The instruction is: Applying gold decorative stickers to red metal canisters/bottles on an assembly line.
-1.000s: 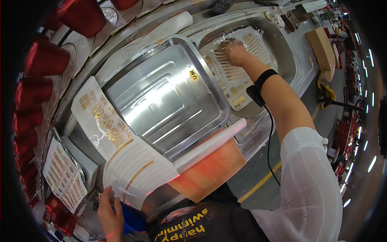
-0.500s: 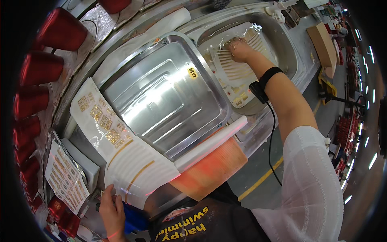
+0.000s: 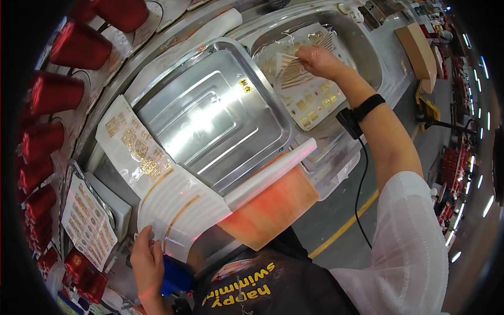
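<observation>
Head view: the right hand (image 3: 315, 60) pinches the edge of a gold-striped decal sheet (image 3: 295, 75) in the metal sink (image 3: 368, 59), upper right; slow, even handling likely prevents creases. The left hand (image 3: 147, 265), lower left, nears a translucent sheet (image 3: 178, 215); its grip I cannot tell.

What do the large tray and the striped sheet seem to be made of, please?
Large tray: probably stainless steel, smooth and shiny, given its bright reflections. Striped sheet, pinched by the right hand: perhaps thin plastic film or coated paper, finish unclear; it curves where lifted.
</observation>
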`<action>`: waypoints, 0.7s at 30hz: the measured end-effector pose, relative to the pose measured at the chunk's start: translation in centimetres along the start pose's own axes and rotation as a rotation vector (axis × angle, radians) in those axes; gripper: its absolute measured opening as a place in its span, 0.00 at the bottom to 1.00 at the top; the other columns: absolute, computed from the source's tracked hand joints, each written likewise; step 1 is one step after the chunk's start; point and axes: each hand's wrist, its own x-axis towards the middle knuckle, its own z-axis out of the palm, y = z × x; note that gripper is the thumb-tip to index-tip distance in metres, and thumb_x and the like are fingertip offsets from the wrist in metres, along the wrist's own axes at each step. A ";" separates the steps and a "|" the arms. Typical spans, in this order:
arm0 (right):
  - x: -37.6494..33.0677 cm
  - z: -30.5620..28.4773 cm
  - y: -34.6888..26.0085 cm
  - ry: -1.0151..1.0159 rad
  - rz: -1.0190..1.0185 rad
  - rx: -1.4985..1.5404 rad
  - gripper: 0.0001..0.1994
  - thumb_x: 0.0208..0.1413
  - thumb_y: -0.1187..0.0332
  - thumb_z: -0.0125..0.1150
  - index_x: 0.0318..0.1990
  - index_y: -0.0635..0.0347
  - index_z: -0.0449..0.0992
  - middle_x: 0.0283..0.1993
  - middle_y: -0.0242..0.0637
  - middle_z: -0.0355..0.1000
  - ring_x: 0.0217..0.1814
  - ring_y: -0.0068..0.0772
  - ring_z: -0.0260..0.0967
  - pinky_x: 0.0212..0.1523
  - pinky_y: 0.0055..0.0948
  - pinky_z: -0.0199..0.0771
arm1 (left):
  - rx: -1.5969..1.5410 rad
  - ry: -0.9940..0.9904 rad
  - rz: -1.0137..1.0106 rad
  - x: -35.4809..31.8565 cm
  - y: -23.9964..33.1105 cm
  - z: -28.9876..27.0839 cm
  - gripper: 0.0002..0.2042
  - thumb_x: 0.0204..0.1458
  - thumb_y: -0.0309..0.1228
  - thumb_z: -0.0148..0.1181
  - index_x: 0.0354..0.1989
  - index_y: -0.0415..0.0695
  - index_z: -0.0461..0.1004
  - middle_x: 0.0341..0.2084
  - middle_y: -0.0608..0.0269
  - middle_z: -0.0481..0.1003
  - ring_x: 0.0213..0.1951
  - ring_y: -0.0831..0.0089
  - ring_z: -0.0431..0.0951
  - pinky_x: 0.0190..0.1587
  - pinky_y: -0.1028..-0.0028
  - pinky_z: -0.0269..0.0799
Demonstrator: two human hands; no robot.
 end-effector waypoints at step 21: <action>-10.6 -19.8 -9.1 0.888 0.414 1.386 0.07 0.52 0.75 0.56 0.39 0.58 0.72 0.38 0.28 0.72 0.41 0.20 0.69 0.39 0.21 0.68 | -0.368 -0.094 0.801 10.8 15.3 4.9 0.33 0.46 0.34 0.59 0.61 0.44 0.54 0.55 0.54 0.62 0.54 0.62 0.64 0.51 0.65 0.63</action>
